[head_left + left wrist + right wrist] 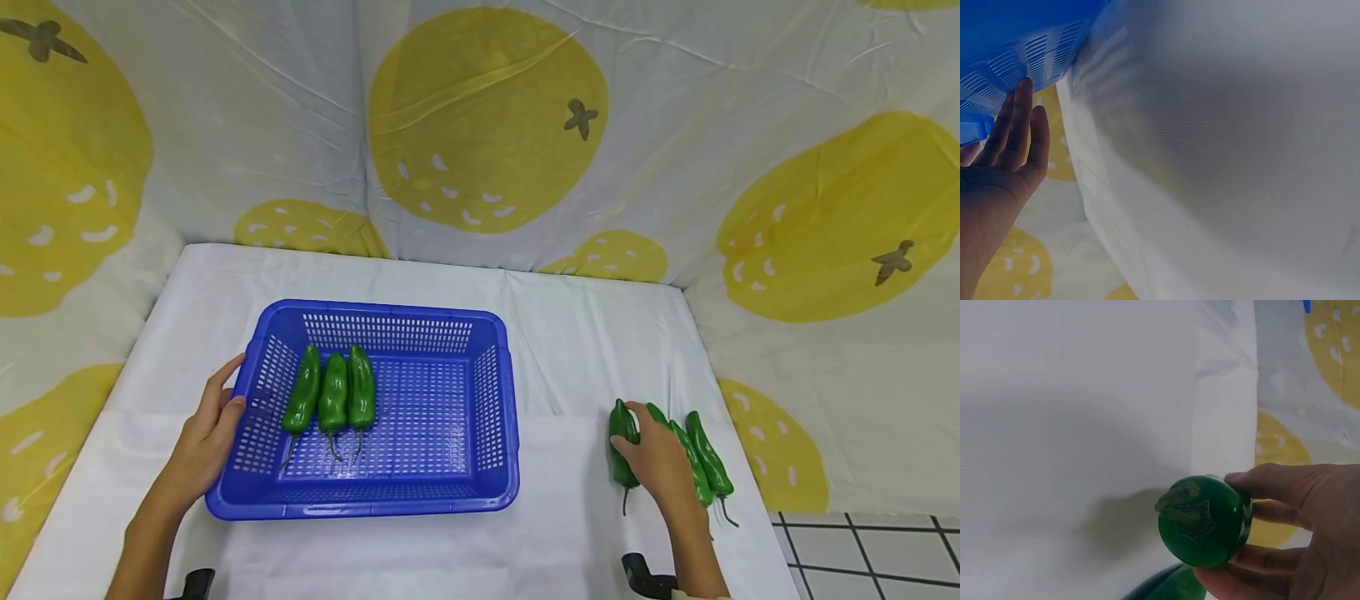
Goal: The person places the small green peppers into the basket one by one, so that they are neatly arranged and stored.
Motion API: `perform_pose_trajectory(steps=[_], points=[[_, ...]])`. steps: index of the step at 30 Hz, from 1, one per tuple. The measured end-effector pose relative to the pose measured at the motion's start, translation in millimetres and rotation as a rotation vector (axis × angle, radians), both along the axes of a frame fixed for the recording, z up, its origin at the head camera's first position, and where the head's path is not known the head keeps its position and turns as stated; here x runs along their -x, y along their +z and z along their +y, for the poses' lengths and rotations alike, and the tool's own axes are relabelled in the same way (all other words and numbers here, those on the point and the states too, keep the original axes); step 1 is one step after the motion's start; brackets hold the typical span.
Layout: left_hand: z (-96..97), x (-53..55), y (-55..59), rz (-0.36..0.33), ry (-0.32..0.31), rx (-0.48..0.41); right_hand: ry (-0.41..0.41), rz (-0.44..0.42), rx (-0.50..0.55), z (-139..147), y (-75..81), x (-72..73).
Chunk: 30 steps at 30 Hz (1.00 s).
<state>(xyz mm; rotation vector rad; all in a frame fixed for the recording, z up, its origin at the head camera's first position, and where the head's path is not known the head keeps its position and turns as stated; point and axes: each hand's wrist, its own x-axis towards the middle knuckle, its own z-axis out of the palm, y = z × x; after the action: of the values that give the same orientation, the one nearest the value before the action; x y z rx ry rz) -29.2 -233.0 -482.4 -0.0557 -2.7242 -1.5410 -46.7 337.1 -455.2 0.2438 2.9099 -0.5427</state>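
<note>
A blue plastic basket [397, 507] sits on the white cloth, holding three green chili peppers [333, 396] laid side by side, stems toward me. At its left side is my left hand [206, 442]; in the left wrist view the fingers [1019, 125] reach up, fairly straight, against the slotted outer wall. Over on the right, my right hand [660, 458] pinches a green chili pepper [624, 446] between thumb and fingers. The right wrist view shows that pepper's stem end [1200, 522]. Several more green chili peppers [708, 458] lie beside this hand, partly hidden by it.
White cloth [558, 483] covers the table between basket and right-hand peppers. Fabric printed with yellow fruit [487, 117] hangs behind and at both sides. Black curved pieces [647, 577] sit near both wrists. Tiled floor [885, 550] shows at the lower right.
</note>
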Motion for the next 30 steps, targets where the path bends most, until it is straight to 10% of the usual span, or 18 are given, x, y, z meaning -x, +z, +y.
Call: perform_pose_trajectory(steps=[30], points=[[-0.3,0.3,-0.5,0.005,0.005,0.025,0.167,0.131,0.127,-65.1,33.9,34.3]])
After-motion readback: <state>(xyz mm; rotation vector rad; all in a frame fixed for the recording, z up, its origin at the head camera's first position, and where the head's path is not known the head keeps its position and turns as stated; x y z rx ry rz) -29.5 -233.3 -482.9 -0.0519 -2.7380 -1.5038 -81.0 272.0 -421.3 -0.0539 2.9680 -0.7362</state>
